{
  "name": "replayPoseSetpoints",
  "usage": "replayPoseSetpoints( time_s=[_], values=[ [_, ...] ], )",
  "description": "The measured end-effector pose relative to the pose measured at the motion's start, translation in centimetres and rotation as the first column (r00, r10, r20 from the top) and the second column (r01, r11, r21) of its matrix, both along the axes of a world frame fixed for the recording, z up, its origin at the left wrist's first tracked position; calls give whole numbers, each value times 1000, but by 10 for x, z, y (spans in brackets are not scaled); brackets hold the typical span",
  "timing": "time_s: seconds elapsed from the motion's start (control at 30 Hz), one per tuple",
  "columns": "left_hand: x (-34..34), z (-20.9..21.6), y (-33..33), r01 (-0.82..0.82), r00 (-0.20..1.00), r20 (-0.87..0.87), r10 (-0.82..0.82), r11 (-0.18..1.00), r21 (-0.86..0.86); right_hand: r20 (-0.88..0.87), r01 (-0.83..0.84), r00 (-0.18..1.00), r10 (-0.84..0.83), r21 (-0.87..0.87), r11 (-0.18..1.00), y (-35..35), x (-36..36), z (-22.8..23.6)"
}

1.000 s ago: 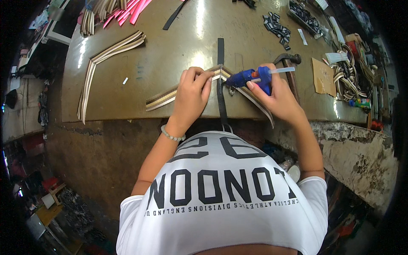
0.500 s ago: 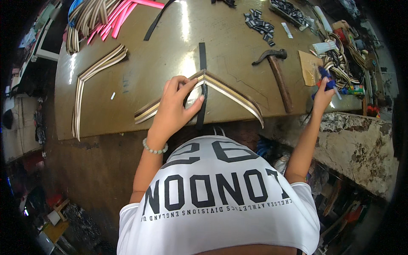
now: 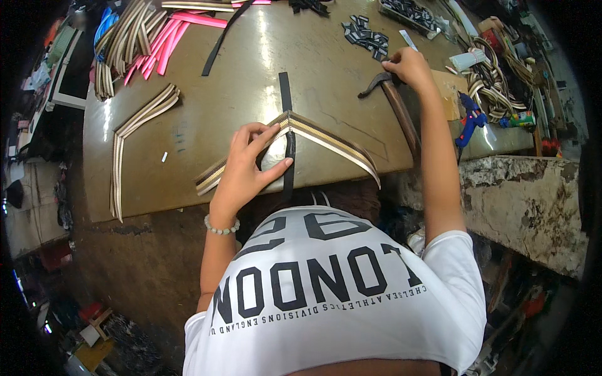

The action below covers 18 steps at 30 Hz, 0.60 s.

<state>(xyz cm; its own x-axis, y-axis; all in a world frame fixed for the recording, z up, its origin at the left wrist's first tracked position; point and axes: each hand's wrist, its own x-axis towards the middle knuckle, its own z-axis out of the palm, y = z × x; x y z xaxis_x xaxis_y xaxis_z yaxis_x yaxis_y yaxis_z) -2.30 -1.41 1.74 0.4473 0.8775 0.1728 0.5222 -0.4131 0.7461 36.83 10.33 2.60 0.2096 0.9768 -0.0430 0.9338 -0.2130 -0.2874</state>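
Two striped brown, tan and white webbing straps (image 3: 335, 145) meet in a peak on the table, joined where a black strap (image 3: 285, 91) crosses. My left hand (image 3: 241, 160) rests over the left half, its fingertips on the webbing near the peak and its thumb beside the black strap, with a gap between thumb and forefinger. My right hand (image 3: 411, 67) reaches past the hammer (image 3: 401, 116) to the near end of the pile of small black pieces (image 3: 365, 36). Its fingertips pinch one small black piece. A blue glue gun (image 3: 469, 119) lies at the right.
Another bent striped strap (image 3: 119, 150) lies at the left. Bundled striped straps (image 3: 122, 44) and pink strips (image 3: 166, 47) fill the far left. A box of black pieces (image 3: 411, 15), cardboard (image 3: 448, 94) and tangled straps (image 3: 501, 94) crowd the right. The table's edge (image 3: 157, 210) is near.
My right hand has left the glue gun and moved left and away from me to the black pieces, closing on one. My left hand stays on the straps. The whole view has shifted slightly.
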Motion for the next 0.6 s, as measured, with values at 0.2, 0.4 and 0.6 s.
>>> replayPoseSetpoints(
  time_s=[0.2, 0.4, 0.6],
  values=[
    [2, -12, 0, -200, 912, 327, 247, 965, -169, -54, -35, 998, 44, 147, 988, 2, -9, 0],
    [4, -15, -2, -202, 945, 253, 208, 978, -48, -357, 36, 933, 54, 241, 970, -8, 27, -23],
    [9, -12, -3, -212, 952, 225, 209, 977, -14, -250, 309, 943, -221, 401, 863, 21, 95, -51]
  ],
)
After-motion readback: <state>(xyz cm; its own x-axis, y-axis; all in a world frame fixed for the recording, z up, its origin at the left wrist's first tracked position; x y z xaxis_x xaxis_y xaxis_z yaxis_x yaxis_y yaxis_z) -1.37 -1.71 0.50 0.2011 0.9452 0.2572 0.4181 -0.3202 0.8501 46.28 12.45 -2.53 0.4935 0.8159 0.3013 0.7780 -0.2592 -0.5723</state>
